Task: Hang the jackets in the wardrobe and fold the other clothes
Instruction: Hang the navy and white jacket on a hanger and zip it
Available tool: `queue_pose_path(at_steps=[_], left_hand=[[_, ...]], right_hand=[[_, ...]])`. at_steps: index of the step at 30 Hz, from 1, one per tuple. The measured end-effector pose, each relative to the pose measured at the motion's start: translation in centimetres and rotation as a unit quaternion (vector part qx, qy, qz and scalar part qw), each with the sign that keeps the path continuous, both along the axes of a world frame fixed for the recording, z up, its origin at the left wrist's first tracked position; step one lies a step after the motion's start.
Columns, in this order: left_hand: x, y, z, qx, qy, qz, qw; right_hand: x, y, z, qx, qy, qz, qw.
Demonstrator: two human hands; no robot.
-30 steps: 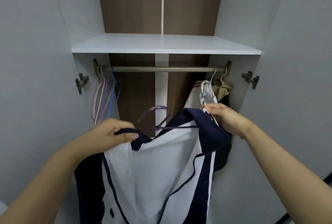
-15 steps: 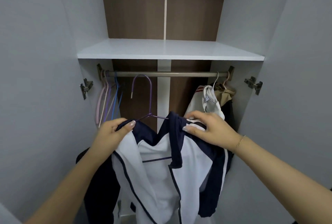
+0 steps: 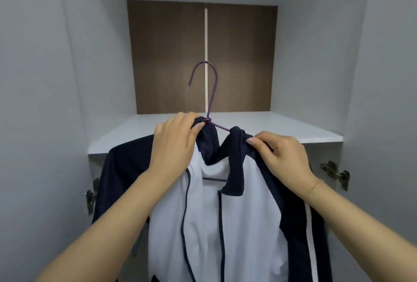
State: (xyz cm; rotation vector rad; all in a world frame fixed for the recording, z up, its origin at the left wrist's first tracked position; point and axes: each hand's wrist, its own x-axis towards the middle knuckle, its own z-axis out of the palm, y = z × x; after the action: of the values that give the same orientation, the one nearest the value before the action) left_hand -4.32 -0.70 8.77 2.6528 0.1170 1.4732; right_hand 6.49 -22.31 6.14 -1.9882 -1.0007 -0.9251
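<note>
Hanging on a purple wire hanger (image 3: pixel 212 105), a jacket (image 3: pixel 237 225) with a white front, navy collar, navy sleeves and a white stripe running down the right sleeve is being held up in front of the open wardrobe (image 3: pixel 56 78), its zip front lying open and the hanger's crossbar showing inside the neck. The hanger's hook is pointing upward, free of any rail, standing out against the brown back panel (image 3: pixel 169 55) above the white shelf (image 3: pixel 282 125). The left hand (image 3: pixel 173 144) is gripping the navy collar right at the base of the hook, fingers curling around the fabric there. The right hand (image 3: pixel 284 157) is pinching the other side of the collar over the hanger's sloping arm, thumb and fingertips pressing together on the cloth; a thin bracelet (image 3: pixel 314 185) is sitting on that wrist. Both hands are lying at the jacket's top edge, with the garment draping down beneath and between the forearms. Metal hinges (image 3: pixel 336 174) are showing on the wardrobe's sides, one partly hidden behind the left sleeve.
</note>
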Motion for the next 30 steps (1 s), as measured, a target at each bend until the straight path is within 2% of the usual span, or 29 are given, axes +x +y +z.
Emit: queue_pose_path(at_steps=[3, 7, 11, 13, 17, 21, 25, 30], left_hand=[[5.4, 1.8, 4.1, 0.012, -0.018, -0.013, 1.0], [12.7, 3.9, 8.4, 0.01, 0.004, -0.047, 0.999], [20.4, 7.2, 10.9, 0.053, -0.001, 0.032, 0.998], [24.4, 9.0, 11.5, 0.041, 0.0, 0.052, 0.998], [32.4, 12.7, 10.1, -0.02, 0.034, 0.053, 0.998], [38.2, 16.9, 6.8, -0.066, 0.119, 0.074, 0.988], [41.5, 19.5, 2.8, -0.086, 0.203, 0.068, 0.973], [42.4, 20.2, 1.0, -0.114, 0.27, 0.043, 0.955]], right_hand=[[5.3, 1.6, 3.7, 0.018, -0.003, 0.001, 1.0], [12.8, 3.7, 7.6, 0.052, -0.004, -0.004, 0.999], [20.6, 6.7, 10.6, 0.072, 0.012, -0.015, 0.997], [24.6, 8.4, 12.1, 0.05, 0.01, -0.034, 0.998], [32.2, 12.0, 13.3, -0.026, 0.003, -0.065, 0.998], [38.9, 14.5, 11.1, -0.131, 0.007, -0.101, 0.986], [43.2, 15.6, 7.4, -0.21, 0.009, -0.119, 0.97], [44.6, 16.5, 4.7, -0.249, 0.078, -0.065, 0.963]])
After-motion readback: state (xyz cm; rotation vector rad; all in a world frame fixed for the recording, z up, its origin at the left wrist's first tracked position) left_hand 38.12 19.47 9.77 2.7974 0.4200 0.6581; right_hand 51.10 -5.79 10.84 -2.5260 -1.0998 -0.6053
